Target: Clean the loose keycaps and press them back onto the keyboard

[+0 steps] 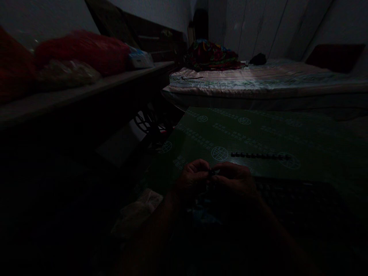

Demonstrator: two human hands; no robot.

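Observation:
In the dim head view my left hand (193,177) and my right hand (234,179) meet over the near part of a green board (195,132). Between their fingertips is a small dark piece (212,173), pinched from both sides; its exact kind is too dark to make out. Beyond my right hand, a row of small dark pieces (258,155) lies in a line on the board. Close to my right wrist is a dark keyboard-like panel (301,195), mostly lost in shadow. Under my hands some bluish material (205,216) shows faintly.
A crumpled pale bag (138,211) lies left of my left forearm. Along the left runs a shelf (115,82) with a red bag (86,51) and a tissue pack (140,58). Behind the board stands a bed (258,82) with a bundled patterned blanket (212,55).

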